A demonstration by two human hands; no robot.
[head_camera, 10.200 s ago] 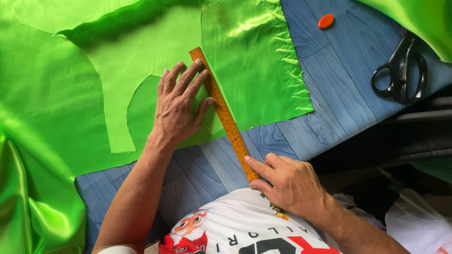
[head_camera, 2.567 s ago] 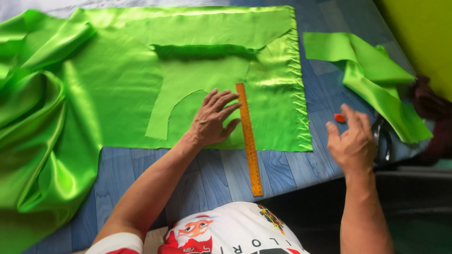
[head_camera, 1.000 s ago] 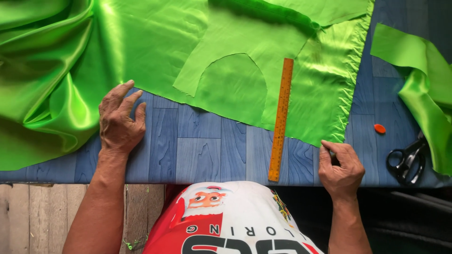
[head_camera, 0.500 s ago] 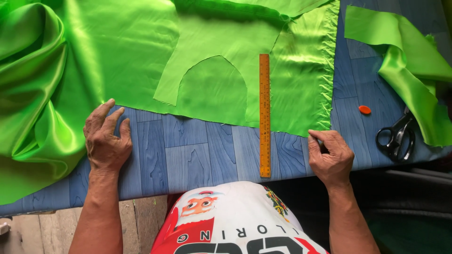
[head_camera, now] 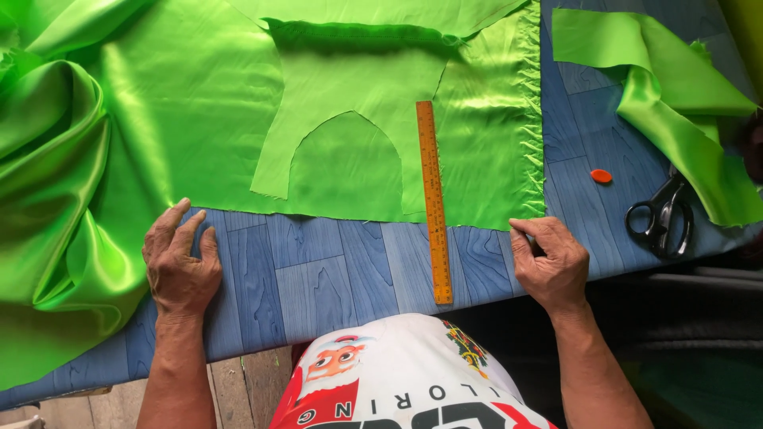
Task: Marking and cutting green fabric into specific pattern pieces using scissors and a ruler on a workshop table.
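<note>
Blue wood-grain covering runs across your bench (head_camera: 318, 278), and most of its upper part lies under a wide sheet of shiny green fabric (head_camera: 183, 103), bunched into deep folds on your left side and flat toward the middle. On top of that sheet lies a duller green cut piece (head_camera: 350, 87) with an arched notch cut out of its lower edge. A separate green strip (head_camera: 668, 103) lies folded over itself at the far right, apart from the main sheet.

Your left hand (head_camera: 181, 266) rests palm down on the bench, fingers spread and released, its fingertips touching the lower edge of the fabric where the folds begin. Your right hand (head_camera: 552, 262) sits at the fabric's lower right corner, fingers curled and pinched on something small and dark; what it is cannot be told.

Between your hands an orange ruler (head_camera: 433, 202) lies nearly upright, its upper half on the fabric, its lower half on bare bench. Black scissors (head_camera: 660, 218) lie to the right by the strip, and a small orange piece (head_camera: 602, 175) sits just beside them.
</note>
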